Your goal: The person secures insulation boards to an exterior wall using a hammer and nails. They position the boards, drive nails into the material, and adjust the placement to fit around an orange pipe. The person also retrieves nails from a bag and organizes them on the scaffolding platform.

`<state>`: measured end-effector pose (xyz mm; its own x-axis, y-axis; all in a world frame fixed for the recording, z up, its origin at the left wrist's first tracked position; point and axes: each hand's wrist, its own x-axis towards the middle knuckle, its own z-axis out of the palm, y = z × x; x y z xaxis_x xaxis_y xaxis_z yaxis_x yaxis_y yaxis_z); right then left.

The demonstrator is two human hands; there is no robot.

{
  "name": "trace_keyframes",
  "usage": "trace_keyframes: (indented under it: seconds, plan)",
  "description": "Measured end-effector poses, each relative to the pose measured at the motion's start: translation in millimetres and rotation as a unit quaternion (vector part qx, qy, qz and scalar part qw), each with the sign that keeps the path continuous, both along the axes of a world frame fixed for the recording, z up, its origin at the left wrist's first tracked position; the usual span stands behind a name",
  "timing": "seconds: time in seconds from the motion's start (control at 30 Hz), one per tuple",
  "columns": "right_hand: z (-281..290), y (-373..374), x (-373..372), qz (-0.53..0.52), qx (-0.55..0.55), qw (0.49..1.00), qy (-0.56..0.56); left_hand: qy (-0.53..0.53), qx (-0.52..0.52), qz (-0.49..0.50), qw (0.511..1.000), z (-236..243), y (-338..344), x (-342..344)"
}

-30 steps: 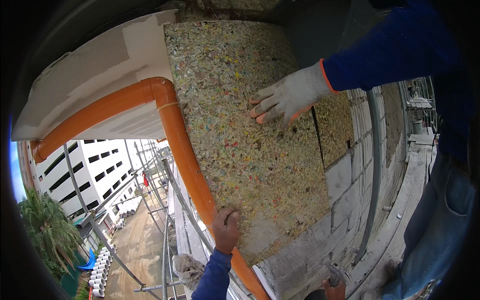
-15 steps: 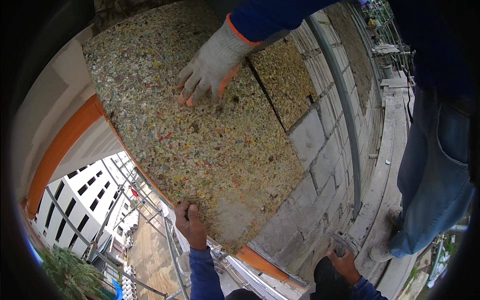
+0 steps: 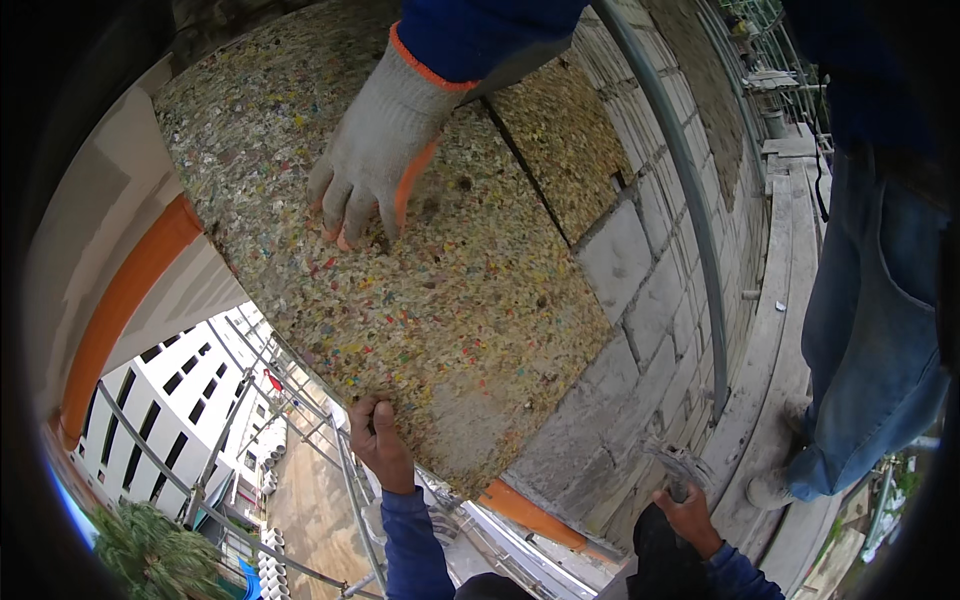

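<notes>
A large multicoloured speckled board (image 3: 480, 330) lies against the block wall. My left hand (image 3: 383, 450) is closed at the board's lower left edge, thumb and bent fingers together on the rim. Lower right, my right hand (image 3: 692, 520) is wrapped round the dark handle of a tool with a grey, worn metal head (image 3: 680, 463); its exact kind is blurred. A co-worker's gloved hand (image 3: 375, 150), grey with orange trim, presses its fingertips on the upper part of the board.
Grey block wall (image 3: 610, 265) carries a second speckled panel (image 3: 560, 140) across a dark gap. A curved metal pole (image 3: 690, 190) crosses in front. The co-worker's jeans (image 3: 865, 340) stand on planks (image 3: 765, 330) at right. An orange beam (image 3: 140, 300) and a steep drop lie left.
The co-worker's gloved hand has slid left and downward over the board. My left hand keeps its place at the edge. The view has shifted slightly, and the tool in my right hand has moved a little.
</notes>
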<state>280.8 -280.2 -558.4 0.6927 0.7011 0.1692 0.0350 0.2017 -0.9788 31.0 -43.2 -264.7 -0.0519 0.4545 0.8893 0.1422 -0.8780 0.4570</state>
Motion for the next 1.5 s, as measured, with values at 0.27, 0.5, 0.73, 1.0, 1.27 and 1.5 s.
trace_keyframes:
  seconds: [0.27, 0.5, 0.73, 1.0, 1.27, 1.5]
  plan:
    - [-21.9, 2.1, 12.3, -0.002, -0.035, 0.999, 0.037, -0.003, -0.027, 0.001, 1.000, 0.2, -4.2, -5.2]
    - [-7.9, -2.4, 16.9, -0.025, -0.129, 0.991, 0.012, 0.049, 0.045, 0.042, 0.997, 7.3, -2.5, -6.4]
    - [-48.1, 22.7, 29.0, -0.066, -0.024, 0.994, -0.077, 0.007, -0.012, 0.020, 1.000, 8.0, -7.3, -3.8]
    - [-12.0, 50.8, 27.3, 0.005, -0.063, 0.995, -0.072, 0.048, 0.017, 0.019, 0.999, 3.9, -3.0, -10.3]
    - [8.0, 70.5, 25.7, 0.038, -0.061, 0.994, -0.077, 0.030, 0.003, 0.008, 1.000, 5.7, -7.4, -13.9]
    - [8.2, 75.0, 25.0, 0.042, -0.064, 0.994, -0.077, 0.040, 0.021, 0.008, 0.999, 4.3, -3.9, -13.5]
